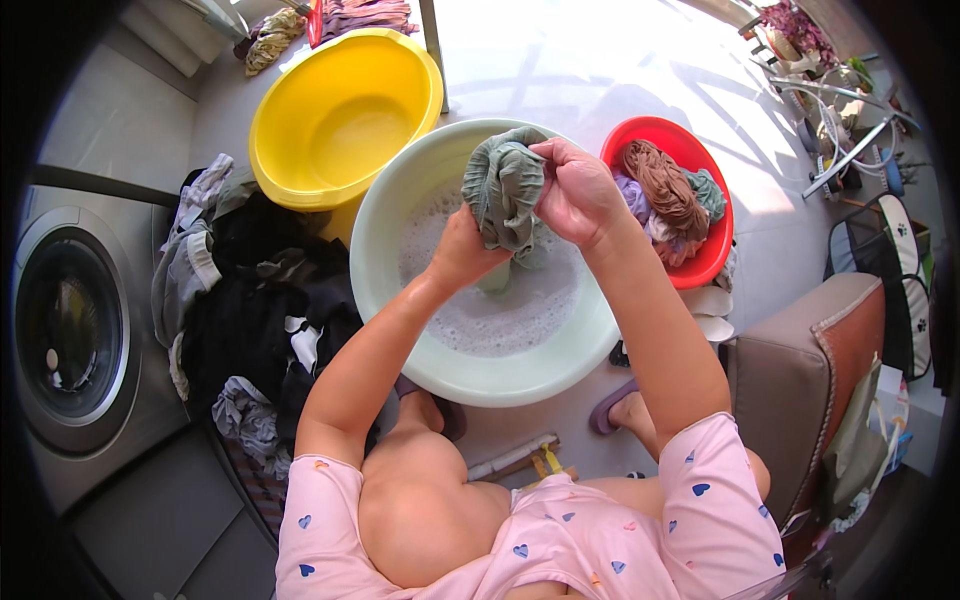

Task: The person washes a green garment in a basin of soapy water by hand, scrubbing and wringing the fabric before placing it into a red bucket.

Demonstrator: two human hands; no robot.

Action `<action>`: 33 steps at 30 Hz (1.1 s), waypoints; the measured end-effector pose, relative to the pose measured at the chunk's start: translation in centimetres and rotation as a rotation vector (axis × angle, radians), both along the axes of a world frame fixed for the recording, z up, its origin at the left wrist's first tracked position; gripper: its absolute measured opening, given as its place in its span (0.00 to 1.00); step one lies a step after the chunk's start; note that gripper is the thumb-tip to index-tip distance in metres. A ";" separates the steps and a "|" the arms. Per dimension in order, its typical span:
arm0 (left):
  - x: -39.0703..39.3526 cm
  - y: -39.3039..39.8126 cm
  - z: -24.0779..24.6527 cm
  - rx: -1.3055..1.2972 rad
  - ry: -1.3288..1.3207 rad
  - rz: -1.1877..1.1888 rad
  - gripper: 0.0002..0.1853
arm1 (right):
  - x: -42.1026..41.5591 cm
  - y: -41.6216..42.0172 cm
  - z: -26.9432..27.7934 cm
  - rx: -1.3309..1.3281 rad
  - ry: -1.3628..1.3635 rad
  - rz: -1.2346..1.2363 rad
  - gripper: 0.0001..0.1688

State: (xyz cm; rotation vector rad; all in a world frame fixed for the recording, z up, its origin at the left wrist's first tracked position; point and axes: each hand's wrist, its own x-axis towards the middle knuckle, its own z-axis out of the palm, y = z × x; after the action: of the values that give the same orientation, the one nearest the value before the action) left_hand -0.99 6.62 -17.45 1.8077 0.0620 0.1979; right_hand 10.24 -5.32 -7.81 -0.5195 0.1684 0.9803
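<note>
Both hands grip a bunched grey-green garment (504,187) above a large pale green plastic basin (480,386). My left hand (469,251) is closed around its lower left side. At its upper right edge, my right hand (574,191) pinches the fabric between thumb and fingers. Part of the cloth hangs down into cloudy, sudsy water (502,322) in the basin. How far it reaches below the surface is hidden by the suds.
A yellow tub (292,112) stands at the back left, a red basin (679,277) of wrung clothes at the right. Dark laundry (247,315) is heaped before a front-loading washing machine (71,322). A brown padded seat (780,375) is close on the right.
</note>
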 end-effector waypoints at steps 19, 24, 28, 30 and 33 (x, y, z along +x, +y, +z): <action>-0.3 4.7 -3.2 -1.278 0.208 0.359 0.20 | -6.9 -4.6 -10.8 -0.550 -0.639 0.406 0.44; -1.2 6.0 -7.5 -1.213 0.378 0.457 0.24 | -5.7 -5.2 -13.5 -0.535 -0.534 0.342 0.41; -2.9 4.2 -9.7 -1.276 0.569 0.396 0.28 | -6.1 -3.7 -14.0 -0.391 -0.363 0.298 0.37; -3.7 2.2 -9.9 -1.358 0.770 0.408 0.29 | -6.5 -3.0 -13.9 -0.299 -0.226 0.233 0.33; -4.4 -0.5 -7.9 -1.511 0.727 0.247 0.31 | -6.5 -2.4 -13.4 -0.020 0.053 0.238 0.29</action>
State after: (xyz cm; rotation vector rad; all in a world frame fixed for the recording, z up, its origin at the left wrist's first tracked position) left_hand -5.34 6.13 -25.30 0.2752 0.7381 -0.3012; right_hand 3.73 -7.74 -21.26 -0.5406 0.1659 1.2263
